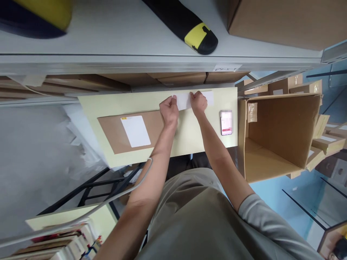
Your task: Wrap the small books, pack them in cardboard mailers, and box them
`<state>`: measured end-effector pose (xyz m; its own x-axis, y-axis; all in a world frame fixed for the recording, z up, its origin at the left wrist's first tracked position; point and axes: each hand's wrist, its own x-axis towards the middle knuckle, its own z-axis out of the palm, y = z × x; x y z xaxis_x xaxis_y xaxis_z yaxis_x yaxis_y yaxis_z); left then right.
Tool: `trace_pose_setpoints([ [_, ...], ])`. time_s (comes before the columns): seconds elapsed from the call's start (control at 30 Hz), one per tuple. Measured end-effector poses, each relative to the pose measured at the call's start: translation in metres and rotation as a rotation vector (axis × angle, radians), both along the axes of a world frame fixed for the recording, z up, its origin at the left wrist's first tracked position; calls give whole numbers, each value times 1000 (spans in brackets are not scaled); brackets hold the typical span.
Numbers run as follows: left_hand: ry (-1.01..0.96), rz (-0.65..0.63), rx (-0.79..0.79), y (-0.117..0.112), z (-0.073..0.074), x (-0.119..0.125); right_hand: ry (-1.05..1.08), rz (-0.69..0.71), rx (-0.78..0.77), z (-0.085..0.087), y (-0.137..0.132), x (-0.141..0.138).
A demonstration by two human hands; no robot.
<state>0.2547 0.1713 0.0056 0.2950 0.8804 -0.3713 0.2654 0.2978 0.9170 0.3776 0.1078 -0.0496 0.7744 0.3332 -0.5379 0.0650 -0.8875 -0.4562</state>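
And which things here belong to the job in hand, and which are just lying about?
Likely the job:
white paper strip, held by the left hand and right hand
brown package, beside the left hand

Probably just lying about:
phone, on the table
black-and-yellow handle, on the shelf

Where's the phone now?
In the head view, the smartphone lies at the right end of the pale tabletop, between the right forearm and the open cardboard box.
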Motion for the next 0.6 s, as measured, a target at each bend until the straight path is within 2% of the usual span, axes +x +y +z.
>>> trace_pose_setpoints([
  [0.1,0,27,18,-10,11,-5,-8,26,-22,1,0,-2],
  [0.17,5,37,31,-17,24,-14,-13,45,-22,5,0,-2],
  [0.33,-30,133,8,-34,74,-52,27,14,77,27,-5,5],
  [0.4,-68,176,-82,-39,97,-71,80,8,160,42,-12,6],
  [0.47,-128,215,-178,-42,116,-92,129,12,309,64,-23,-1],
  [0.53,-187,251,-238,-44,130,-111,206,3,476,92,-40,-21],
  [0.6,-229,274,-259,-44,139,-129,385,-16,571,124,-61,-50],
])
